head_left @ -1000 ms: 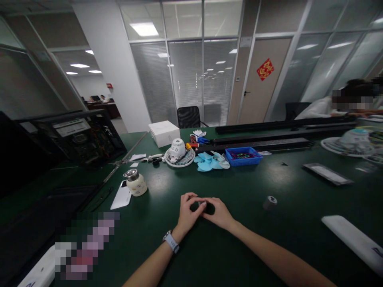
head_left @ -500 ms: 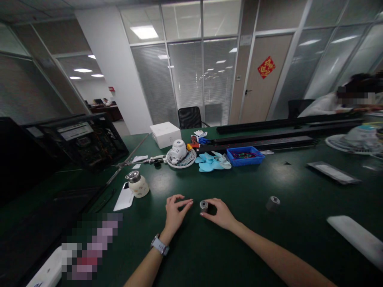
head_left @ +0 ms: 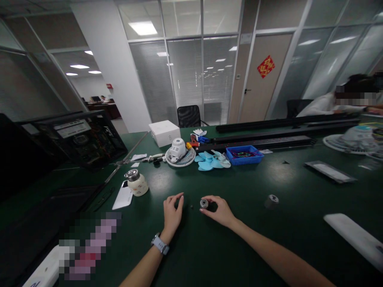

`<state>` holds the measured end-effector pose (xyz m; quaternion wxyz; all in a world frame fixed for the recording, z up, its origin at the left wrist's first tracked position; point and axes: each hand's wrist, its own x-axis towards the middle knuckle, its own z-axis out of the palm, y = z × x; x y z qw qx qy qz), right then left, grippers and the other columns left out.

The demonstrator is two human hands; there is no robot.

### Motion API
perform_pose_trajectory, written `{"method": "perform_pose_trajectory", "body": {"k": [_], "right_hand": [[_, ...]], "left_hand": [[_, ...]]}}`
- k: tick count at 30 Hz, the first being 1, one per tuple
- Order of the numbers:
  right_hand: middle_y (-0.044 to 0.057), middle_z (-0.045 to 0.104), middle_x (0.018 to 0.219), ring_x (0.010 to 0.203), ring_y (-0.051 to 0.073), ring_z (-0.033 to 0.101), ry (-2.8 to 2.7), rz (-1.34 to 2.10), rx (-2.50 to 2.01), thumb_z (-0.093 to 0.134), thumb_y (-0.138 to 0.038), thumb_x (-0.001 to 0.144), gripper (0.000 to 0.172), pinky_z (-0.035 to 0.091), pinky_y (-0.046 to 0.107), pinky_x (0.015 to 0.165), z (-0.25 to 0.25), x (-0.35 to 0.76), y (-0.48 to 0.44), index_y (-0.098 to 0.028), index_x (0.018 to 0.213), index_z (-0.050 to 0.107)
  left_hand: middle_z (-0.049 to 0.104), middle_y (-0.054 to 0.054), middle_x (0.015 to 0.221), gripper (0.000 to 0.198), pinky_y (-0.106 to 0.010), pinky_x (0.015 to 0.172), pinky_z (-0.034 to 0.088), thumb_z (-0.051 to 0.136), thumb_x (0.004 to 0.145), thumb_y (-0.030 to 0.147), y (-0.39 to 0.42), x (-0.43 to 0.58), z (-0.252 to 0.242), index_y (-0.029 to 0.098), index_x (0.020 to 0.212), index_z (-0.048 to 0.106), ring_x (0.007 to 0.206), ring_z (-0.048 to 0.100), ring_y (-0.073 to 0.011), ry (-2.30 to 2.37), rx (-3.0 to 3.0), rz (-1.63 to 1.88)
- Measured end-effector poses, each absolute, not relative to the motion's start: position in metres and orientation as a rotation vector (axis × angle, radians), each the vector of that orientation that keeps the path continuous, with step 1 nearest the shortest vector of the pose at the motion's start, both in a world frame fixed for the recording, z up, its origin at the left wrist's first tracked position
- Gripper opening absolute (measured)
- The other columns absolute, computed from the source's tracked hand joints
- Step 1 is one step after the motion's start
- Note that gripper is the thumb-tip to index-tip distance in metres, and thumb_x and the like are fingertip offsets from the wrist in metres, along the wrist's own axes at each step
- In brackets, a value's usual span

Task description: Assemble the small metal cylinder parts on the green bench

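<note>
My right hand [head_left: 220, 211] grips a small round metal cylinder [head_left: 204, 203] between thumb and fingers, its ringed end facing up. Left of it, my left hand [head_left: 172, 213] is held with thumb and fingers apart and nothing between them; a watch [head_left: 160, 243] is on that wrist. Between the hands a tiny dark piece [head_left: 192, 206] lies on the green tabletop, too small to name. Farther right stands a second metal cylinder [head_left: 272, 200] of similar look, apart from both hands.
A cream jar-shaped flask [head_left: 138, 183] stands left beside a white phone-like slab [head_left: 122, 197]. Behind are a fan body [head_left: 178, 152], light-blue fan blades [head_left: 211, 160] and a blue tray of wires [head_left: 245, 158]. A white bar [head_left: 353, 239] lies at right. A person [head_left: 321, 105] sits far right.
My left hand has moved slightly left, away from the cylinder, and its fingers have parted. The tiny dark piece now shows on the table between the hands. My right hand keeps its grip.
</note>
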<state>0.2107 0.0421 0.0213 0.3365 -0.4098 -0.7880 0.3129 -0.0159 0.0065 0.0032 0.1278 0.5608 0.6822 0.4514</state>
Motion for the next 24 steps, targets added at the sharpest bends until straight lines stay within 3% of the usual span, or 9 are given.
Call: {"method": "perform_pose_trajectory", "body": {"k": [8,12,18,21,24], "right_hand": [[0.011,0.072,0.107,0.098,0.026,0.068,-1.684,0.722,-1.283,0.071,-0.048,0.072,0.05,0.052,0.046,0.094,0.053,0.314,0.081,-0.018,0.111,0.066],[0.013,0.074,0.098,0.092,0.028,0.07,-1.466,0.609,-1.578,0.074,-0.042,0.061,0.048,0.055,0.043,0.087,0.055,0.39,0.109,-0.017,0.101,0.066],[0.01,0.075,0.084,0.085,0.03,0.071,-1.467,0.543,-1.994,0.074,-0.034,0.058,0.034,0.055,0.039,0.075,0.051,0.43,0.128,-0.018,0.088,0.07],[0.009,0.076,0.087,0.087,0.029,0.071,-1.535,0.657,-2.047,0.073,-0.033,0.06,0.038,0.054,0.037,0.075,0.05,0.429,0.131,-0.017,0.094,0.071],[0.012,0.074,0.1,0.095,0.029,0.069,-1.574,0.658,-2.007,0.074,-0.033,0.061,0.054,0.053,0.037,0.079,0.062,0.42,0.124,-0.015,0.111,0.067]], "left_hand": [[0.067,-0.007,0.1,0.03,-0.041,0.085,0.045,0.047,0.092,0.042,0.008,-0.015,-0.001,0.024,0.098,0.07,0.095,0.056,-0.025,1.972,1.651,1.338],[0.067,-0.006,0.101,0.031,-0.041,0.086,0.044,0.046,0.093,0.043,0.009,-0.015,-0.002,0.024,0.099,0.069,0.097,0.055,-0.0251,1.967,1.645,1.314],[0.067,-0.006,0.099,0.031,-0.041,0.087,0.044,0.046,0.092,0.044,0.01,-0.015,-0.003,0.024,0.096,0.069,0.097,0.056,-0.0252,1.971,1.665,1.313],[0.068,-0.006,0.098,0.031,-0.04,0.086,0.044,0.046,0.092,0.044,0.009,-0.015,-0.003,0.023,0.096,0.07,0.096,0.056,-0.0252,1.976,1.685,1.314],[0.068,-0.006,0.097,0.03,-0.04,0.085,0.045,0.047,0.092,0.043,0.009,-0.015,-0.003,0.024,0.096,0.069,0.095,0.056,-0.0252,1.992,1.681,1.324]]}}
